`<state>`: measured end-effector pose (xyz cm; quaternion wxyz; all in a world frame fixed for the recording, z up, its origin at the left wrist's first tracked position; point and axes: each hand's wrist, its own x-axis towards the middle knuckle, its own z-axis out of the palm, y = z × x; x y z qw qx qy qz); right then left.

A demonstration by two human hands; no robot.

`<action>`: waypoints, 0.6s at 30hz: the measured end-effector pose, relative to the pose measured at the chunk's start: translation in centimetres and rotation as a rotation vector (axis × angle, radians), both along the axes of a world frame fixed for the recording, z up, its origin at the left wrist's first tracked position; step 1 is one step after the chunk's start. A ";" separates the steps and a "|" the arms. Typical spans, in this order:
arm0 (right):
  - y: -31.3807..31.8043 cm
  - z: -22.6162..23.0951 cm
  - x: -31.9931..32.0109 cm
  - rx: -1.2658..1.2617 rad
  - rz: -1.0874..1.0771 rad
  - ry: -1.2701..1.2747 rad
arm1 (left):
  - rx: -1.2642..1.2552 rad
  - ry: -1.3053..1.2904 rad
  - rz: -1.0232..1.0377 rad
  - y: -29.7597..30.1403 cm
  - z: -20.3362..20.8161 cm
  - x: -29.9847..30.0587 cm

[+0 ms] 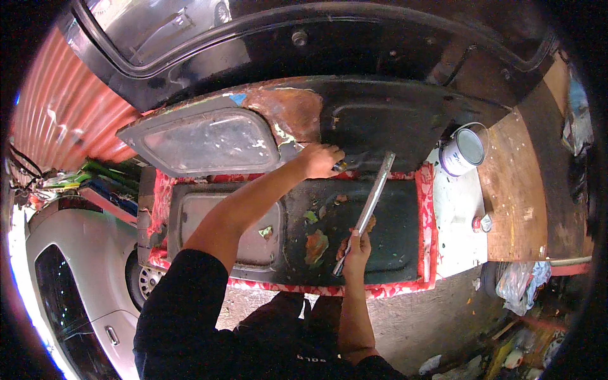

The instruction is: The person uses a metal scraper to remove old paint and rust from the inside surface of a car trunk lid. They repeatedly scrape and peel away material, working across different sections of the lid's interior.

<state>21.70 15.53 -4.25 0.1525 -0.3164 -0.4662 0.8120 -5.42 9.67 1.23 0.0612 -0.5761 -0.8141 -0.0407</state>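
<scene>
My left hand reaches forward over a black vehicle panel that has a bare brown patch. Its fingers are closed round a small tool with a dark and yellowish handle; most of it is hidden, so its kind is unclear. In my right hand is a long, narrow metal bar, gripped near its lower end and slanting up to the right. The bar's far tip lies over the panel's near edge. Beneath it rests a second dark panel surface, with several loose paint flakes, such as a brownish-green piece.
Red-and-white patterned cloth edges the lower panel. Right of it, a paint can and a small red-and-white can stand by a wooden board. A black vehicle body rises behind; a silver car is at left.
</scene>
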 end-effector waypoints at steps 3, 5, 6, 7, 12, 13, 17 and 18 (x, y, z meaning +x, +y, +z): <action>-0.2 -0.3 -0.3 0.042 -0.029 0.003 | -0.036 -0.055 0.061 0.4 1.0 0.2; -1.2 0.0 -0.6 0.049 -0.108 0.009 | -0.014 -0.066 0.049 0.1 0.7 -0.1; -2.1 0.1 -0.8 0.024 -0.190 0.028 | -0.004 -0.071 0.044 0.1 0.5 -0.3; -3.2 0.2 -1.2 -0.001 -0.267 0.048 | 0.035 -0.051 0.027 -0.2 -0.1 -0.6; -4.5 -3.6 -1.6 0.233 0.128 -0.113 | 0.075 -0.056 0.037 0.6 -0.6 -0.7; -4.4 -3.2 -1.8 0.195 0.036 -0.046 | 0.082 -0.042 0.033 0.4 -0.4 -1.3; -4.5 -0.6 -1.3 0.037 -0.193 0.060 | 0.067 -0.078 0.036 0.1 -1.4 -1.1; -4.9 -0.1 -1.4 0.030 -0.159 0.029 | 0.075 -0.112 0.030 0.0 -1.5 -1.1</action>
